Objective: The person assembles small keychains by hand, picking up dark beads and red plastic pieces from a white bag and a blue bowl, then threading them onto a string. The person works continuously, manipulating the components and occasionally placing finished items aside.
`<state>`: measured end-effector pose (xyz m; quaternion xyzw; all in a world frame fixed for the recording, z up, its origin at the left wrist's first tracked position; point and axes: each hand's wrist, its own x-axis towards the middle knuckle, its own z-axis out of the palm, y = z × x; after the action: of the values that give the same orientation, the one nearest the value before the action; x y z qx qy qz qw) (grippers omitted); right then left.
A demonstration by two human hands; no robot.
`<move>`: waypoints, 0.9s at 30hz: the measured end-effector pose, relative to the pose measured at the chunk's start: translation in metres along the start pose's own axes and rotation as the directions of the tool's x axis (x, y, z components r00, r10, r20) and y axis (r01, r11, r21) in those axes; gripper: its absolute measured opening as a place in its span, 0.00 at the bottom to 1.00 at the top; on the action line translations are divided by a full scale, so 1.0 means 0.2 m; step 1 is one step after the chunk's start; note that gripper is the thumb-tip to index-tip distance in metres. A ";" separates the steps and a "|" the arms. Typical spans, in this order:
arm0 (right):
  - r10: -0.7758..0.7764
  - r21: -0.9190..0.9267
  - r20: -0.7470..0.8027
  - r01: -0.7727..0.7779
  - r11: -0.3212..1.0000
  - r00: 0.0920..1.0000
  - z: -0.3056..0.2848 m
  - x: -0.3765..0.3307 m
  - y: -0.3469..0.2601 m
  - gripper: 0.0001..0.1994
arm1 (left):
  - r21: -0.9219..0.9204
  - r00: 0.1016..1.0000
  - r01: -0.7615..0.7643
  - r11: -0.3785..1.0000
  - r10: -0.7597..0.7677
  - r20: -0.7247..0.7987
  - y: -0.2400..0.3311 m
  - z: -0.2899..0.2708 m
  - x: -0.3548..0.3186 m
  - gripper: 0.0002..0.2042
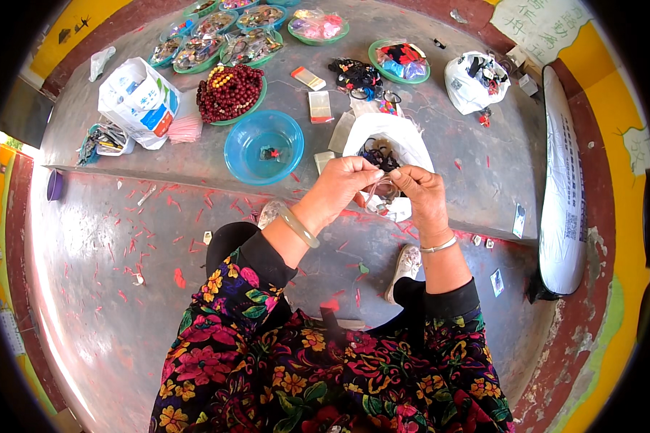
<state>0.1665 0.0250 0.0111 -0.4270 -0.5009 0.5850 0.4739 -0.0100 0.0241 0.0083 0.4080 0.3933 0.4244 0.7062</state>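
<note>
My left hand and my right hand meet above an open white plastic bag, both closed in a pinch with fingertips nearly touching. Between them hangs a thin pale loop, like a cord or hair tie; its exact kind is too small to tell. Inside the bag, just beyond my fingers, lies a dark tangle of bands. The bag stands at the front edge of a raised grey step. To the left of my left hand sits a blue translucent basin with a small red and black piece in it.
Green and blue baskets of small goods stand at the far left, near dark red bead strings. A white bag stands left, another stuffed white bag right. A long silver-wrapped board leans at the right. Red scraps litter the floor.
</note>
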 end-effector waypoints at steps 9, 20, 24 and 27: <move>0.012 -0.008 -0.070 -0.012 1.000 0.998 -0.03 0.01 0.03 0.05 | -0.149 0.997 0.025 0.989 -0.036 -0.067 -0.01 -0.01 0.02 0.06; -0.015 -0.057 -0.055 0.011 0.998 0.998 -0.03 0.00 0.03 0.07 | -0.054 0.999 0.007 0.999 -0.010 -0.049 0.00 -0.02 0.01 0.08; -0.023 -0.119 -0.076 0.014 0.993 0.997 -0.01 0.01 0.04 0.08 | 0.005 0.998 0.010 1.000 -0.010 -0.061 0.01 -0.03 -0.01 0.08; -0.058 -0.199 -0.122 0.033 0.980 0.991 -0.03 0.03 0.07 0.09 | 0.159 0.994 -0.003 0.987 0.021 -0.108 0.00 -0.08 -0.01 0.07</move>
<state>0.1691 0.0305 -0.0027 -0.4965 -0.5346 0.4933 0.4737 -0.0247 0.0259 0.0038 0.4414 0.4613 0.4178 0.6464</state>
